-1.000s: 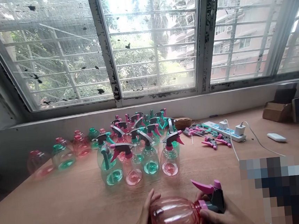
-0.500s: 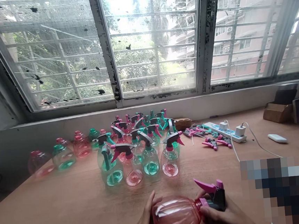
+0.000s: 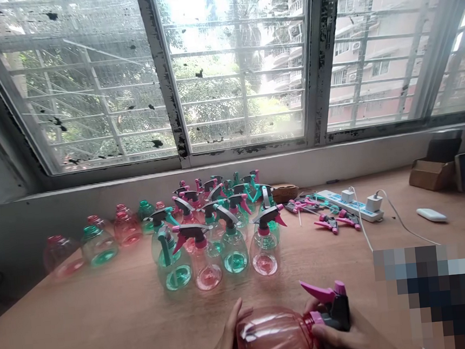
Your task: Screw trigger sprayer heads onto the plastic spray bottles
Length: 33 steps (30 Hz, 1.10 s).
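A clear pink spray bottle [image 3: 273,334] lies on its side between my hands at the front of the table, its base to the left. My left hand [image 3: 226,338] is wrapped round the base end. At the neck, the fingers of my right hand [image 3: 342,336] close on the pink collar of the black and pink spray head [image 3: 336,306]. The head sits at the bottle's mouth, with its pink trigger pointing up and left. The lower side of the bottle and some fingers are out of sight.
Assembled pink and green spray bottles [image 3: 234,250] stand in a cluster beyond my hands. Bottles without heads [image 3: 100,246] stand at the left. Loose spray heads [image 3: 327,224], a power strip [image 3: 353,206], a white case [image 3: 431,215] and a cardboard box [image 3: 430,175] are on the right.
The spray head and my right hand have shifted very slightly left. Both hands keep their hold on the bottle, and everything else stays put.
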Each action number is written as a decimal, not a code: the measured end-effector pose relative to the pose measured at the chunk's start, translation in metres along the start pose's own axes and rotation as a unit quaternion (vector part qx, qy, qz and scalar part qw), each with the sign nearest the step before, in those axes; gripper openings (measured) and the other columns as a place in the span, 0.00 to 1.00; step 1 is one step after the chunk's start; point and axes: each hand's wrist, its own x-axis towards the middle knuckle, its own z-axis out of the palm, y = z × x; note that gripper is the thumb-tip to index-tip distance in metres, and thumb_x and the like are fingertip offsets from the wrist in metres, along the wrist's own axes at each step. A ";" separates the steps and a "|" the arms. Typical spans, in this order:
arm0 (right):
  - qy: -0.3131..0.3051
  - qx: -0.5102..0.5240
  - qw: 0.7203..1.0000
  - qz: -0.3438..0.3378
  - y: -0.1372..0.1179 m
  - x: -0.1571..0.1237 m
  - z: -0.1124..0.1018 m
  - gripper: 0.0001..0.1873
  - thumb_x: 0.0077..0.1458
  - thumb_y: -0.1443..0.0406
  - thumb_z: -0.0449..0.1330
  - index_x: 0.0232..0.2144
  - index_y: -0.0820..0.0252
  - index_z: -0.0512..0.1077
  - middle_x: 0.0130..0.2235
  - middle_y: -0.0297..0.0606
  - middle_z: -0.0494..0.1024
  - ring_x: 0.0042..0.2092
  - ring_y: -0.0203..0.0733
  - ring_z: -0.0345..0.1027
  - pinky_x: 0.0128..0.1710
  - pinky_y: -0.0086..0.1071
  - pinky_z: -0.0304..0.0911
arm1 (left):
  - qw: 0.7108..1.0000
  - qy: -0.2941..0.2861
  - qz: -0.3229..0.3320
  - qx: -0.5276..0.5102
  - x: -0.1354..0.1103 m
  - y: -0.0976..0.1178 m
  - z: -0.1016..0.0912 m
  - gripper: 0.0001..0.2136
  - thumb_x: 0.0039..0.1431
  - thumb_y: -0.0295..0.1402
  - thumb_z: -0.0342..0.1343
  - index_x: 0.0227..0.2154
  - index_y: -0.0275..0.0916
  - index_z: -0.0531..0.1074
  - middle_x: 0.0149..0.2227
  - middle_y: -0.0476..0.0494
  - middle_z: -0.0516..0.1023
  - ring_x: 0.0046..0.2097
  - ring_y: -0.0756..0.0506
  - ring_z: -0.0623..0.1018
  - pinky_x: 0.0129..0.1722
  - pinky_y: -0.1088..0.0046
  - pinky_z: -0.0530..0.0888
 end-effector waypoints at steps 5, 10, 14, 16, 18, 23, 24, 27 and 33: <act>0.001 -0.026 1.000 -0.012 -0.005 -0.002 0.001 0.27 0.42 0.49 0.77 0.37 0.59 0.75 0.27 0.34 0.81 0.30 0.42 0.73 0.33 0.35 0.65 | 1.000 0.000 -0.008 -0.029 0.004 0.002 0.001 0.36 0.67 0.54 0.51 0.73 0.58 0.43 0.72 0.44 0.61 0.65 0.32 0.73 0.67 0.49 0.64; -0.014 -0.058 0.998 -0.004 -0.002 -0.005 0.000 0.29 0.40 0.47 0.76 0.38 0.60 0.76 0.28 0.34 0.79 0.30 0.41 0.70 0.31 0.34 0.61 | 0.999 0.009 0.021 -0.042 0.006 -0.009 0.001 0.42 0.65 0.61 0.45 0.74 0.52 0.33 0.75 0.36 0.52 0.64 0.32 0.73 0.66 0.51 0.66; -0.023 -0.081 0.996 -0.005 -0.003 -0.003 0.000 0.29 0.41 0.46 0.75 0.37 0.60 0.77 0.28 0.35 0.79 0.31 0.43 0.71 0.33 0.35 0.61 | 0.999 0.010 0.028 -0.025 0.005 -0.023 0.003 0.50 0.58 0.61 0.56 0.74 0.53 0.35 0.75 0.34 0.52 0.66 0.30 0.70 0.66 0.50 0.64; -0.028 -0.079 0.996 -0.003 -0.004 -0.001 0.001 0.28 0.42 0.45 0.75 0.35 0.60 0.76 0.27 0.35 0.78 0.29 0.44 0.72 0.32 0.35 0.62 | 0.999 0.017 0.001 -0.040 0.006 -0.029 0.005 0.43 0.63 0.60 0.53 0.73 0.55 0.39 0.74 0.39 0.57 0.66 0.31 0.71 0.67 0.51 0.63; -0.029 -0.061 0.998 -0.004 -0.004 0.001 0.002 0.28 0.43 0.44 0.73 0.33 0.58 0.73 0.25 0.34 0.78 0.28 0.43 0.72 0.31 0.35 0.61 | 0.997 0.023 -0.032 -0.067 0.008 -0.033 0.005 0.38 0.66 0.60 0.47 0.73 0.54 0.45 0.72 0.41 0.60 0.65 0.32 0.72 0.68 0.51 0.62; -0.006 -0.070 0.997 -0.009 0.000 0.002 0.000 0.28 0.42 0.44 0.74 0.32 0.60 0.74 0.24 0.33 0.76 0.27 0.39 0.67 0.30 0.34 0.59 | 0.997 0.024 -0.049 -0.060 0.008 -0.035 0.001 0.41 0.62 0.65 0.44 0.73 0.50 0.49 0.73 0.38 0.60 0.67 0.31 0.70 0.69 0.52 0.60; -0.002 -0.080 0.997 -0.010 0.001 0.001 -0.001 0.28 0.41 0.44 0.75 0.32 0.61 0.74 0.25 0.33 0.76 0.27 0.39 0.67 0.31 0.34 0.59 | 0.998 0.021 -0.039 -0.053 0.007 -0.034 -0.001 0.43 0.60 0.66 0.46 0.73 0.50 0.48 0.73 0.38 0.60 0.68 0.31 0.68 0.70 0.52 0.60; -0.014 -0.095 0.995 -0.001 0.005 -0.001 -0.004 0.30 0.40 0.44 0.74 0.35 0.60 0.76 0.26 0.33 0.76 0.28 0.40 0.68 0.31 0.34 0.60 | 0.999 -0.005 0.035 -0.017 0.004 -0.033 -0.005 0.50 0.54 0.68 0.49 0.74 0.48 0.43 0.73 0.35 0.58 0.71 0.29 0.63 0.69 0.51 0.60; -0.027 -0.095 0.995 -0.013 0.002 -0.002 -0.004 0.31 0.41 0.43 0.74 0.35 0.61 0.74 0.25 0.32 0.75 0.27 0.39 0.67 0.30 0.34 0.58 | 1.000 -0.003 -0.001 -0.009 0.004 -0.032 0.001 0.47 0.59 0.63 0.52 0.74 0.50 0.41 0.73 0.35 0.57 0.67 0.31 0.70 0.66 0.53 0.66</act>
